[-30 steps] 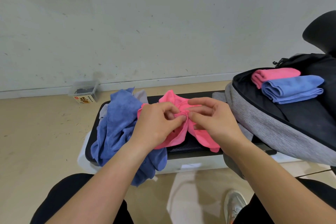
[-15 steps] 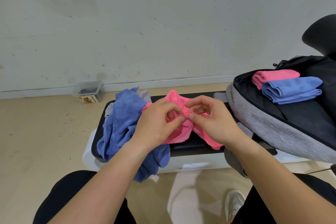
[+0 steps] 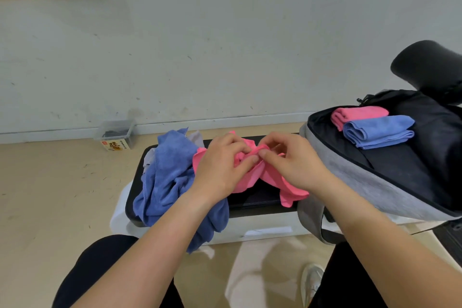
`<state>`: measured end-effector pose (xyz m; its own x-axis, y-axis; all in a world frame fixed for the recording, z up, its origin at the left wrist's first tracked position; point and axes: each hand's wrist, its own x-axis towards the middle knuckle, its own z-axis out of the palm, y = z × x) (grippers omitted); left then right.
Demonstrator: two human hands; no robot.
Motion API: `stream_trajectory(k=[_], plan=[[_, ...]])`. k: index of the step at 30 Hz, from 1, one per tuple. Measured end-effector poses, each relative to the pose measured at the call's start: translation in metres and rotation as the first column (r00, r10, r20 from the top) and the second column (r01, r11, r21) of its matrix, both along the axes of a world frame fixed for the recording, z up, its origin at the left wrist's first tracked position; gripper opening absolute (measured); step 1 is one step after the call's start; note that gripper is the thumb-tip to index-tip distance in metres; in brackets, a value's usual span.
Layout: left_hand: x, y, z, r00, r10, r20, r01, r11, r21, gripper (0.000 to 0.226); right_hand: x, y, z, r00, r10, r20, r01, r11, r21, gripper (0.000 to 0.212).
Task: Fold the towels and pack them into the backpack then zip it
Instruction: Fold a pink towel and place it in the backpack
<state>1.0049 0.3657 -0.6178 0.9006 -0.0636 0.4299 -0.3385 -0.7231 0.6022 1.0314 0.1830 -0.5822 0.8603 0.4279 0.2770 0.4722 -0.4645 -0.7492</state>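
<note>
Squarely over a low black-topped bench (image 3: pixel 255 201), a person's left hand (image 3: pixel 220 167) and right hand (image 3: pixel 292 162) meet at a crumpled pink towel (image 3: pixel 290 191). Each hand pinches a gathered edge of it between thumb and curled fingers, the thumb tips nearly touching. The towel bunches beneath both hands and drapes over the bench's near edge below the right wrist. Just left of the left hand, touching the pink cloth, a loose blue towel (image 3: pixel 170 172) lies heaped and hangs off the bench front. A pale cloth (image 3: pixel 196 136), possibly another towel, peeks from behind it. To the right of the right hand, the grey backpack (image 3: pixel 362 182) lies open, with a folded pink towel (image 3: pixel 360 112) and a folded blue towel (image 3: pixel 377 130) touching on its dark lining. A clear plastic box (image 3: pixel 116 132) sits on the floor by the wall.
</note>
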Motion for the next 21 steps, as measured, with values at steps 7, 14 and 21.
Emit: stream_trajectory(k=[7, 14, 21], plan=[[0.027, 0.011, 0.068, 0.993, 0.068, 0.097, -0.074, 0.995, 0.068, 0.012, 0.040, -0.003, 0.096, 0.979, -0.011, 0.206, 0.029, 0.996, -0.085, 0.008], [0.034, 0.026, 0.105, 0.992, 0.119, -0.039, -0.112, 0.984, 0.141, 0.013, 0.062, 0.002, 0.181, 0.945, -0.123, 0.303, 0.122, 0.992, 0.022, 0.015], [0.013, 0.048, 0.089, 0.962, 0.164, -0.217, -0.152, 0.986, 0.071, 0.014, 0.062, 0.004, 0.198, 0.912, -0.218, 0.349, 0.216, 0.975, 0.046, 0.012]])
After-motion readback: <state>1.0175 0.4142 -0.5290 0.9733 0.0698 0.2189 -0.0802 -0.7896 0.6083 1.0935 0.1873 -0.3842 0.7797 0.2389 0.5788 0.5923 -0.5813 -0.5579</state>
